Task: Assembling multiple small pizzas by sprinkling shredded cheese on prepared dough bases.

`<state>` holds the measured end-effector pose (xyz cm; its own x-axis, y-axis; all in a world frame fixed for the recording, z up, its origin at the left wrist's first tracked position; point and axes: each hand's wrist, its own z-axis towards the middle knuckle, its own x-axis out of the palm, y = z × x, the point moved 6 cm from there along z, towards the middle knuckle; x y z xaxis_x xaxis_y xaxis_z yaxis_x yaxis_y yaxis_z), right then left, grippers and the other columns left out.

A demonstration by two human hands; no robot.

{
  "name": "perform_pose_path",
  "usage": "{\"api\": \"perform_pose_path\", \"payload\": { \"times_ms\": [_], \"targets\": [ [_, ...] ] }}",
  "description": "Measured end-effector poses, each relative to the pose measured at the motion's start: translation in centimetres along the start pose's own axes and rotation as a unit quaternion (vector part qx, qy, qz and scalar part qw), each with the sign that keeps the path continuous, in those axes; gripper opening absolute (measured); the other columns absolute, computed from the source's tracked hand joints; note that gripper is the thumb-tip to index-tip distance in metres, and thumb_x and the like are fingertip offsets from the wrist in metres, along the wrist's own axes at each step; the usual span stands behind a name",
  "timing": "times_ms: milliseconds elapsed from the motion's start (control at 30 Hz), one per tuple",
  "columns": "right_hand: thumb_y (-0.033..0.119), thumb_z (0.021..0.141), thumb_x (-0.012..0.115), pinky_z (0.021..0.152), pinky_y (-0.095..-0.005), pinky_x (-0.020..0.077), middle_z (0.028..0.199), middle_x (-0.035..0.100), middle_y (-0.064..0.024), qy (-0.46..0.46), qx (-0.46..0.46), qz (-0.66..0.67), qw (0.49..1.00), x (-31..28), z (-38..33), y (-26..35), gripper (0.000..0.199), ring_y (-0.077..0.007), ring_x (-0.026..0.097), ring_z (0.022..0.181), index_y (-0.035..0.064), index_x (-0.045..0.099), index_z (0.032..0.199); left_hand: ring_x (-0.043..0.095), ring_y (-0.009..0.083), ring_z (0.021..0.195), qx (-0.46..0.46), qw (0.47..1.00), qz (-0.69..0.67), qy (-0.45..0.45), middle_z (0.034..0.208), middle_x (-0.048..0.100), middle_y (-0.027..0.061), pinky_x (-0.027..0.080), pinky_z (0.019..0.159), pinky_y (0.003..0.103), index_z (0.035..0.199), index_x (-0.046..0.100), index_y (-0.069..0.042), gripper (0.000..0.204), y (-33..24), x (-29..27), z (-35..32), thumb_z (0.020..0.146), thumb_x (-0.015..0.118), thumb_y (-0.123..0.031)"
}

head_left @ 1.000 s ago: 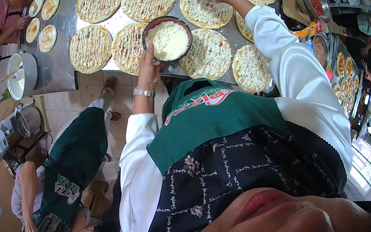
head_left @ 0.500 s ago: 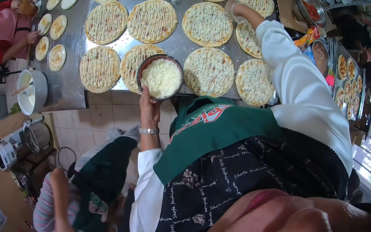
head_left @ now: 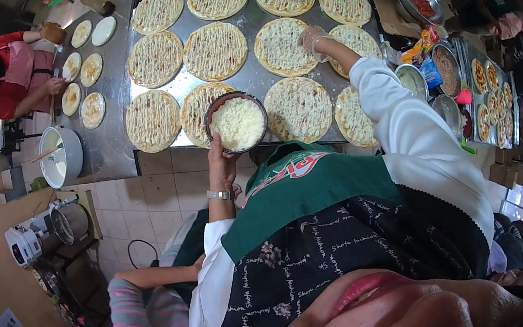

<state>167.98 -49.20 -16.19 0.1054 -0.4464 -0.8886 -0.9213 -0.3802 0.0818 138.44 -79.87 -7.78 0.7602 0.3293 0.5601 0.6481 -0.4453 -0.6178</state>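
My left hand grips from below a round dark bowl full of white grated cheese, held over the near edge of the steel table. My right hand, in a clear glove, reaches out over the round pizza bases with its fingers bunched; whether cheese is in them cannot be seen. Several pizza bases with sauce stripes and cheese cover the table, among them one just right of the bowl and one to its left.
A person in red works at the table's far left beside smaller bases and a white pot. Another person in a striped sleeve bends low at my left. Metal bowls and trays of toppings stand at the right.
The view has shifted so the table sits lower. My right hand has drawn back from the far right bases to the middle row. The bowl stays in my left hand.
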Motion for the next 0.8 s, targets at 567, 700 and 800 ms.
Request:
{"api": "perform_pose_path", "payload": {
  "times_ms": [567, 700, 800],
  "targets": [
    [0.031, 0.076, 0.061, 0.087, -0.041, 0.0427, 0.101, 0.054, -0.0113, -0.126, -0.254, 0.1, 0.954, -2.4, -14.5, 25.9, 0.036, -0.0301, 0.051, 0.102, 0.0118, 0.059, 0.107, 0.049, 0.025, 0.114, -0.038, 0.998, 0.01, 0.052, 0.126, 0.048, 0.0112, 0.041, 0.093, 0.047, 0.131, 0.035, -0.005, 0.064, 3.1, 1.8, 3.3, 0.089, 0.044, -0.052],
    [0.03, 0.076, 0.06, 0.084, -0.0398, 0.0438, 0.098, 0.052, -0.0141, 0.045, -0.339, 0.13, 0.931, -0.5, -15.5, 25.8, 0.026, -0.0318, 0.052, 0.099, 0.0081, 0.062, 0.09, 0.05, 0.0248, 0.114, -0.049, 0.997, 0.033, 0.045, 0.127, 0.048, 0.0097, 0.044, 0.09, 0.043, 0.131, 0.035, -0.006, 0.063, 2.9, 0.6, 3.1, 0.089, 0.043, -0.052],
    [0.033, 0.075, 0.06, 0.085, -0.0418, 0.0429, 0.101, 0.053, -0.0152, -0.039, -0.288, -0.006, 0.957, -2.1, -15.0, 25.1, 0.03, -0.0317, 0.051, 0.101, 0.011, 0.063, 0.096, 0.052, 0.0231, 0.111, -0.044, 0.998, 0.045, 0.018, 0.124, 0.05, 0.0088, 0.046, 0.087, 0.042, 0.13, 0.037, -0.006, 0.06, 2.3, 1.2, 2.8, 0.089, 0.046, -0.049]
  ]
}}
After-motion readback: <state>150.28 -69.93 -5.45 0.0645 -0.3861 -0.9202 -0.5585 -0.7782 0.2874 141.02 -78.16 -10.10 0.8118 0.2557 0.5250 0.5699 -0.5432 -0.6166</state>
